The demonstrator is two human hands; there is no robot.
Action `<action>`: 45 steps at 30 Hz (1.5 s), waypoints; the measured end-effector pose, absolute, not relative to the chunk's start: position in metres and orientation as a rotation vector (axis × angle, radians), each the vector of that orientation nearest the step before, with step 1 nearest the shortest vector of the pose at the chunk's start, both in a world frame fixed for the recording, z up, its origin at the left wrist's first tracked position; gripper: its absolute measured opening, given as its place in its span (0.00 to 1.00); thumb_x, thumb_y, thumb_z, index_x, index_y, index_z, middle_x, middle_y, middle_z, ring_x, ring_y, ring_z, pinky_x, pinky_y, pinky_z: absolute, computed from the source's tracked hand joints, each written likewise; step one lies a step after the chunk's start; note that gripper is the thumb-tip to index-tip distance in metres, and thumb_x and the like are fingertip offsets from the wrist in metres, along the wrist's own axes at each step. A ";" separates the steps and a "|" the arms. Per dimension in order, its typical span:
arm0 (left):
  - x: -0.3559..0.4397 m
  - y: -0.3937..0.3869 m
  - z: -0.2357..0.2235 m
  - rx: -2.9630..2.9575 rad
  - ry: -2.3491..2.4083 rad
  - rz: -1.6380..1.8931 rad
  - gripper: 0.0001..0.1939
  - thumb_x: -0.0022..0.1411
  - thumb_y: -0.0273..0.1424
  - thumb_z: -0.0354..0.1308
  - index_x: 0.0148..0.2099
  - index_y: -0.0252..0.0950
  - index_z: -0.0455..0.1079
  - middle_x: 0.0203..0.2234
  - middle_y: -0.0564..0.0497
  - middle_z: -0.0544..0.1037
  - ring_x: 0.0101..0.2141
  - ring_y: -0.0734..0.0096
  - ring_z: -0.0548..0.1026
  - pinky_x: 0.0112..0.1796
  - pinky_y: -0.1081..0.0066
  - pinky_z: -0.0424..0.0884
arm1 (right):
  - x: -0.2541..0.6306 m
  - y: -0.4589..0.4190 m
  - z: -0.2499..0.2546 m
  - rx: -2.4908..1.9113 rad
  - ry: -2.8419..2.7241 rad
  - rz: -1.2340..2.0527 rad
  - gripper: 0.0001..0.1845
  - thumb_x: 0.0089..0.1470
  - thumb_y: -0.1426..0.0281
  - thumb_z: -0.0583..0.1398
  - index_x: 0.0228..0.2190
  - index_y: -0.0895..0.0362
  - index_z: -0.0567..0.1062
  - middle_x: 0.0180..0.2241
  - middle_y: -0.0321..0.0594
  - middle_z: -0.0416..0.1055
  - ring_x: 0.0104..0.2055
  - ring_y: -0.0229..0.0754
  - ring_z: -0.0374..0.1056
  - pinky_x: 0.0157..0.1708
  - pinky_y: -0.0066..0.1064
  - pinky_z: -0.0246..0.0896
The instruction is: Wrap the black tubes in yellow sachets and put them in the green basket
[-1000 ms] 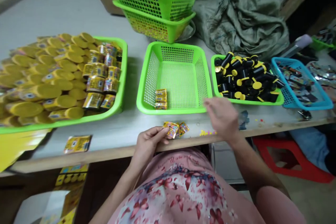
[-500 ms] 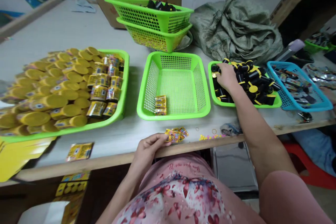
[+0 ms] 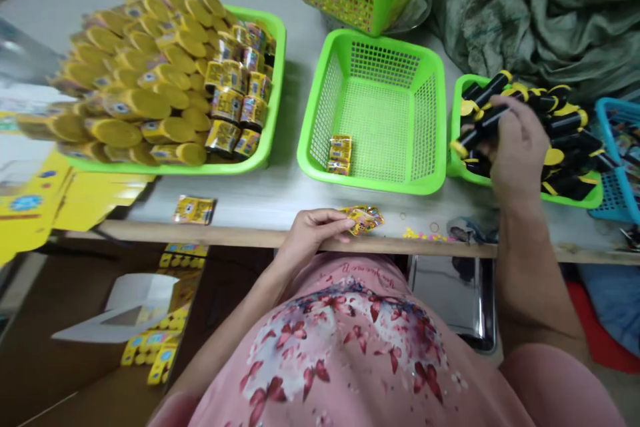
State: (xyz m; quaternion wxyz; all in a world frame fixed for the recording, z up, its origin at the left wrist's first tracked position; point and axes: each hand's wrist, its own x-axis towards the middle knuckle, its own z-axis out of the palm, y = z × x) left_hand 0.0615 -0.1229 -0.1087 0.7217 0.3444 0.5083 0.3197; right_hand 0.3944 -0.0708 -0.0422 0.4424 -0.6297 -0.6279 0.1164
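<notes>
Over at the right-hand green basket (image 3: 575,197), the right hand (image 3: 520,140) is curled round a black tube with a yellow cap (image 3: 485,128). The left hand (image 3: 320,230) pinches yellow wrappers (image 3: 365,219) by the table edge. Three small packs (image 3: 340,155) sit inside the middle basket (image 3: 373,183).

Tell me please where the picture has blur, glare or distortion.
Head view: the right hand and its black tube look slightly smeared; glare spots on the shiny wrapped packs; reflections on the glossy tray; wide-angle stretching near the borders.
</notes>
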 end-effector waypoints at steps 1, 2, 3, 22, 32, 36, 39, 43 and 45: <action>0.061 -0.122 -0.109 0.761 1.115 0.706 0.13 0.39 0.36 0.77 0.27 0.37 0.81 0.23 0.50 0.83 0.20 0.71 0.77 0.27 0.71 0.75 | 0.382 -0.092 -0.043 -1.583 -1.431 0.401 0.20 0.69 0.61 0.46 0.55 0.53 0.67 0.46 0.49 0.72 0.39 0.44 0.77 0.33 0.36 0.75; 0.061 -0.122 -0.109 0.763 1.108 0.705 0.13 0.39 0.37 0.77 0.27 0.37 0.81 0.23 0.50 0.83 0.20 0.71 0.77 0.28 0.72 0.74 | 0.370 -0.111 -0.045 -1.600 -1.364 0.483 0.19 0.68 0.60 0.49 0.54 0.52 0.68 0.41 0.45 0.72 0.34 0.42 0.76 0.30 0.34 0.74; 0.061 -0.121 -0.110 0.767 1.102 0.705 0.13 0.39 0.37 0.77 0.27 0.36 0.81 0.23 0.50 0.83 0.20 0.71 0.77 0.28 0.72 0.74 | 0.359 -0.129 -0.048 -1.604 -1.337 0.539 0.18 0.67 0.59 0.51 0.54 0.50 0.69 0.37 0.40 0.72 0.30 0.40 0.75 0.27 0.33 0.73; 0.062 -0.121 -0.115 0.845 1.071 0.724 0.12 0.44 0.39 0.76 0.28 0.38 0.82 0.20 0.52 0.82 0.23 0.72 0.78 0.33 0.74 0.73 | 0.346 -0.142 -0.039 -2.001 -2.862 0.537 0.12 0.61 0.66 0.60 0.44 0.57 0.78 0.39 0.48 0.78 0.42 0.53 0.75 0.39 0.38 0.66; 0.059 -0.120 -0.117 0.724 1.045 0.740 0.17 0.39 0.42 0.78 0.28 0.38 0.82 0.21 0.52 0.82 0.23 0.72 0.79 0.31 0.75 0.74 | 0.340 -0.127 -0.047 -2.220 -2.754 0.500 0.21 0.51 0.70 0.66 0.48 0.58 0.76 0.44 0.53 0.77 0.43 0.56 0.75 0.38 0.40 0.69; 0.057 -0.121 -0.119 0.737 1.018 0.734 0.17 0.41 0.43 0.78 0.30 0.38 0.82 0.22 0.52 0.83 0.24 0.71 0.80 0.32 0.75 0.75 | 0.349 -0.150 -0.050 -2.188 -2.522 0.487 0.25 0.53 0.69 0.64 0.53 0.57 0.71 0.48 0.51 0.75 0.45 0.56 0.74 0.43 0.44 0.70; 0.056 -0.122 -0.119 0.781 0.994 0.712 0.17 0.46 0.45 0.75 0.33 0.38 0.83 0.26 0.51 0.84 0.27 0.69 0.81 0.36 0.73 0.76 | 0.358 -0.167 -0.061 -2.087 -2.319 0.480 0.18 0.57 0.69 0.61 0.50 0.57 0.72 0.46 0.50 0.75 0.46 0.55 0.74 0.46 0.46 0.70; 0.057 -0.123 -0.116 0.839 0.980 0.689 0.14 0.48 0.42 0.74 0.32 0.37 0.82 0.24 0.52 0.83 0.26 0.72 0.80 0.35 0.74 0.76 | 0.356 -0.185 -0.073 -1.947 -2.060 0.488 0.16 0.61 0.65 0.59 0.49 0.57 0.75 0.45 0.51 0.77 0.47 0.54 0.74 0.49 0.48 0.70; 0.058 -0.123 -0.113 0.833 0.992 0.684 0.12 0.44 0.38 0.76 0.28 0.36 0.80 0.22 0.53 0.82 0.23 0.75 0.78 0.31 0.76 0.74 | 0.346 -0.191 -0.072 -1.862 -1.868 0.587 0.18 0.61 0.63 0.60 0.51 0.55 0.75 0.48 0.49 0.77 0.48 0.51 0.74 0.50 0.45 0.71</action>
